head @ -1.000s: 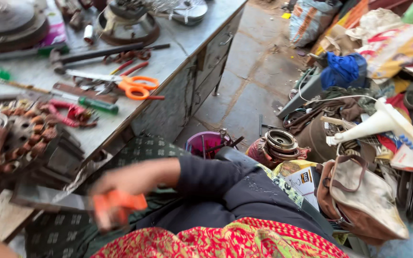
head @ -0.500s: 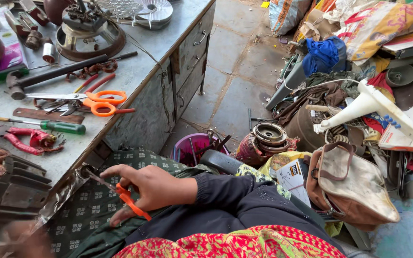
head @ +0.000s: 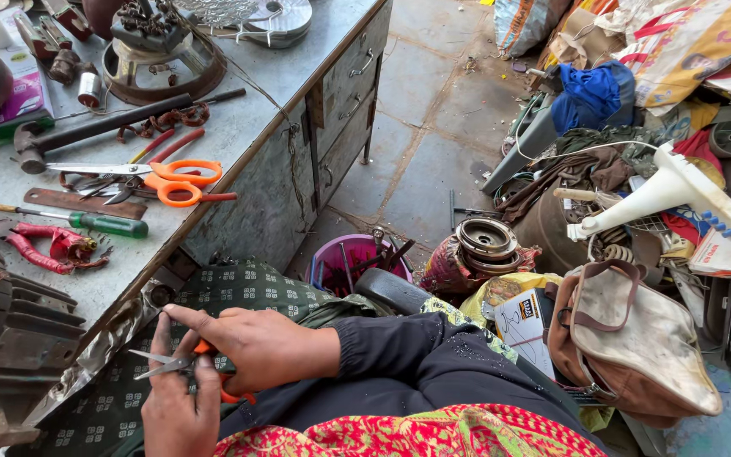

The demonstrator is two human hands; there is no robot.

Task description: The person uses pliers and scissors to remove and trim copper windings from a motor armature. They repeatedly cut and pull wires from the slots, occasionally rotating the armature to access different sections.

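step: snipping in lap | right hand (head: pixel 251 347) grips orange-handled scissors (head: pixel 184 366) at 7 o'clock below counter (head: pixel 239 127) | left hand (head: pixel 175 406) pinches blades (held item unclear) | next, I judge: steady cut

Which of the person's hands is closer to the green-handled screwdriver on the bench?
The left. The left hand sits below the green-handled screwdriver, at the small scissors' blades; the right hand, gripping the orange handles, lies farther right.
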